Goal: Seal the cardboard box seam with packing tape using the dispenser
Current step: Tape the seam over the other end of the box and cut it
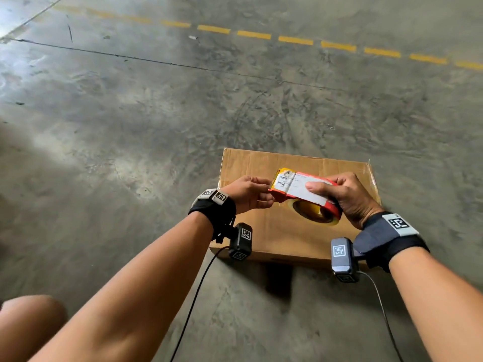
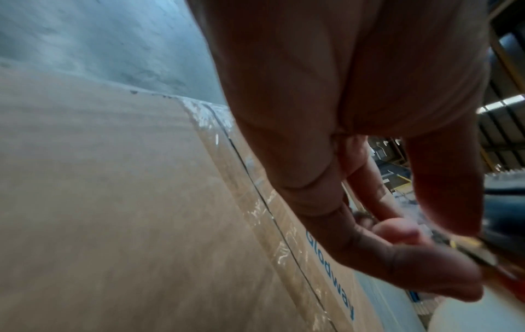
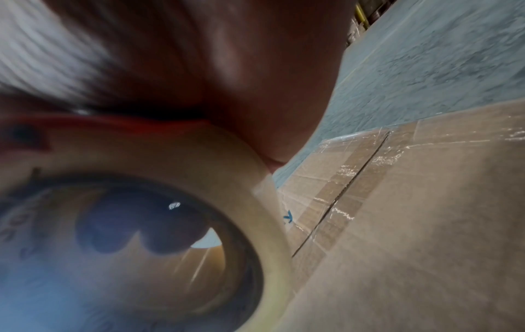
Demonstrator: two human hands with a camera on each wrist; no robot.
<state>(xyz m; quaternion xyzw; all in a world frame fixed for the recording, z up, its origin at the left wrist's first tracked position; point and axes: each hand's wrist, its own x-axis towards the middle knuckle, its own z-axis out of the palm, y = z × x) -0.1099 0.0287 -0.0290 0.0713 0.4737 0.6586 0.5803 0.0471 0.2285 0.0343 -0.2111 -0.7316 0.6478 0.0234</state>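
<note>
A brown cardboard box [image 1: 274,231] lies on the concrete floor in front of me. Its top seam [image 2: 255,191] runs under wrinkled clear tape and also shows in the right wrist view as the seam [image 3: 355,179]. Above the box my right hand [image 1: 326,189] grips a red tape dispenser [image 1: 300,188] with a white label, thumb on top. A yellowish tape roll [image 1: 311,212] hangs under it, and the tape roll [image 3: 255,179] fills the right wrist view. My left hand [image 1: 268,193] pinches the dispenser's front end; whether it holds the tape end is unclear.
Bare grey concrete floor [image 1: 156,113] surrounds the box. A yellow dashed line [image 1: 295,40] crosses the far floor. Black cables [image 1: 193,304] trail back from both wrist cameras. My knee [image 1: 28,317] is at the bottom left.
</note>
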